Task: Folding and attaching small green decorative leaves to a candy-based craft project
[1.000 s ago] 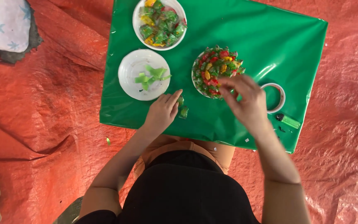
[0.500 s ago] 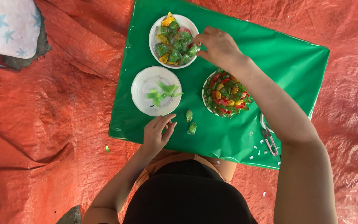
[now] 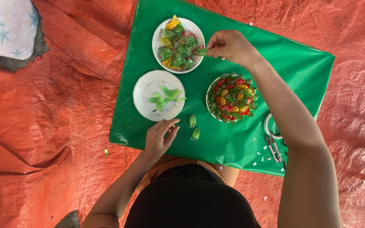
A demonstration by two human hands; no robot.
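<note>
A small wrapped candy (image 3: 200, 51), green with a touch of red, is pinched between the thumb and fingertips of the right hand (image 3: 229, 45), which is held just above the right rim of the far white plate (image 3: 156, 36). That plate is heaped with wrapped candies (image 3: 176, 47) in green, yellow and red. The left hand (image 3: 159, 137) is laid on the near edge of the green sheet (image 3: 300, 71), fingers loosely spread and nothing gripped; two loose candies (image 3: 194, 127) lie just beside its fingertips.

The pinch is taken only at the end of the wrapper, so the candy could be lost if the grip is eased over the rim: it would fall onto the glossy sheet rather than back into the heap. The candy-covered mound (image 3: 232, 97) stands directly beneath the outstretched right forearm, and could be brushed and its pieces knocked loose if the arm is lowered carelessly. The near plate (image 3: 148, 84), in which only a few green scraps (image 3: 164, 96) are held, is light and could be nudged by the left hand. The two loose candies could be swept off the sheet onto the orange tarp (image 3: 55, 126). A pair of small snips (image 3: 274, 148) and a roll of tape (image 3: 270, 125) lie close under the right elbow, where they could be dragged or caught.
</note>
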